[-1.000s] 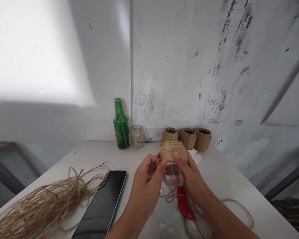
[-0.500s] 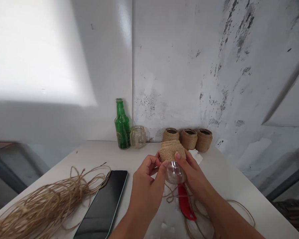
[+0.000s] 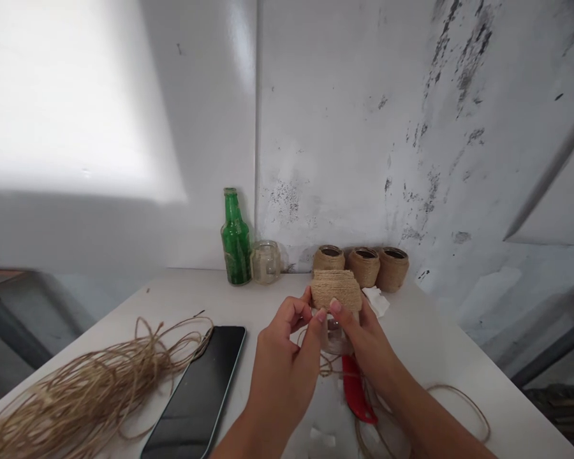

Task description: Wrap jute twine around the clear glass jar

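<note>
Held jar (image 3: 336,293) sits between the 2 hands, above the table (image 3: 440,338), out ahead of the wrists. Left hand (image 3: 287,357) on its left flank, right hand (image 3: 370,341) on its right. Neither is clearly nearer; both touch.

Key relation: lower edge of the twine band (image 3: 329,280) vs the thumbs. Band covers the upper part, bare glass (image 3: 337,343) shows below. The edge runs crosswise, left to right; jar's axis runs roughly up-down in view, about square to it. Both thumb tips meet close together at that edge, right thumb a bit higher, on the twine. Can't tell which end of the jar is the mouth.

Fingers: right hand closed around the jar's right side, thumb in front, rest mostly hidden behind. Left thumb and bent forefinger close in at the left end of the edge; can't tell if a strand is pinched there.

Loose twine (image 3: 328,366) lies below the jar, beside and partly under a red-handled tool (image 3: 357,392), near the right forearm. Twine bundle (image 3: 86,395) is well off to the left, past the phone (image 3: 198,389). 3 wrapped jars (image 3: 363,268) stand behind, by the wall.
</note>
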`<state>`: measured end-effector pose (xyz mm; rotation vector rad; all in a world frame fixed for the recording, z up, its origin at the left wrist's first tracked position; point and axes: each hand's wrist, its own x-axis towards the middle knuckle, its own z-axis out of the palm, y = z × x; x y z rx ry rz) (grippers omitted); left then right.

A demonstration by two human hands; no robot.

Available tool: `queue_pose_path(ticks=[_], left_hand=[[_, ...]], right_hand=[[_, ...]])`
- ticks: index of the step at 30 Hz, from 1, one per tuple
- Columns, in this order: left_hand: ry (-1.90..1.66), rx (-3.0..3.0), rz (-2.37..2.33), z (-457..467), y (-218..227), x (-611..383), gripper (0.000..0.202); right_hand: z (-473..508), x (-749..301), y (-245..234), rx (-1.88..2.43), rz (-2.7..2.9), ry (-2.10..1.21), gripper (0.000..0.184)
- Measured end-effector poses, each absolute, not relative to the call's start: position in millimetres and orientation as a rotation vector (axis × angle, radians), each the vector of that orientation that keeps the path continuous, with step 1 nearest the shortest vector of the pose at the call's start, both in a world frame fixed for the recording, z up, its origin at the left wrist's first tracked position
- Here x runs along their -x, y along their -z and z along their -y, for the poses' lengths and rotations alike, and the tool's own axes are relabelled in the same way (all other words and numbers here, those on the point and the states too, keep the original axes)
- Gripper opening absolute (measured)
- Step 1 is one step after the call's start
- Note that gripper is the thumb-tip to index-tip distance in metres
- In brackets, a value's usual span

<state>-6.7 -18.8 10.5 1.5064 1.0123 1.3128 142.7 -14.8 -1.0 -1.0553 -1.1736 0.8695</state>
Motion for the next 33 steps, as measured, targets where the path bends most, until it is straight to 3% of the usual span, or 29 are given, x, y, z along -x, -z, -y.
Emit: queue_pose_path(ticks=[25,33], left_hand=[[-1.398,-1.341,-0.901,13,-13,6,0.038],[-1.412,-1.190,-0.741,8,-18,8,0.034]], right_hand=[[14,-147,1,1.066,1.063,-0.953,0.066],[14,-144,4,0.884,0.939,-1.184,0.059]])
